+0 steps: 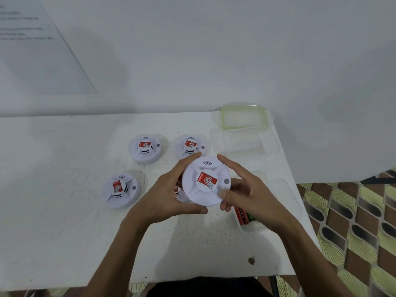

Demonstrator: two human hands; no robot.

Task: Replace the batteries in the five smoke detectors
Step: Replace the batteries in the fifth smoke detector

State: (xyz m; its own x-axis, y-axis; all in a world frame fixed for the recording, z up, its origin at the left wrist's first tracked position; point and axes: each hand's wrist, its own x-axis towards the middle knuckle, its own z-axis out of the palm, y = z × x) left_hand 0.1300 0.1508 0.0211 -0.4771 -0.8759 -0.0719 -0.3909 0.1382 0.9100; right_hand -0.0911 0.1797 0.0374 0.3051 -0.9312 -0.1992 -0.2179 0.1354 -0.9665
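Label point(208, 179) on held detector point(192, 189): red, unreadable.

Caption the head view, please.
Left hand and right hand hold one smoke detector over a table with other detectors and batteries.

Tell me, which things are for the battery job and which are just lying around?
For the job: held detector; back-left detector; back-right detector; front-left detector; half-hidden detector; batteries in their tub.

Just lying about: empty clear tub; green-rimmed lid; paper on the wall; brown speck.
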